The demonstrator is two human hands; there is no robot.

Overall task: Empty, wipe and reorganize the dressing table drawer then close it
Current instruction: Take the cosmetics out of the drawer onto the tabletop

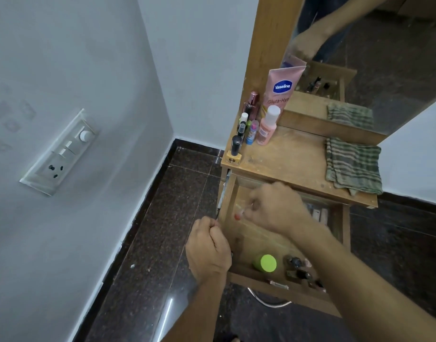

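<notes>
The wooden drawer [345, 233] of the dressing table stands pulled out. My left hand [209, 248] is curled over the drawer's left side edge. My right hand [276, 208] reaches into the drawer's far left part, fingers pinched on a small item with a red tip [237, 216]. Inside the drawer lie a jar with a lime green lid [266, 263], some dark little bottles [297, 267] and several lipstick tubes [319, 214]. A folded green striped cloth [352, 166] rests on the table top [291, 156].
Several cosmetics stand at the top's left: a pink Vaseline tube [281, 90], a peach bottle [267, 127], a yellow nail polish [234, 154]. A mirror [384, 58] rises behind. A wall with a switch panel [61, 151] is left, dark tiled floor [162, 230] below.
</notes>
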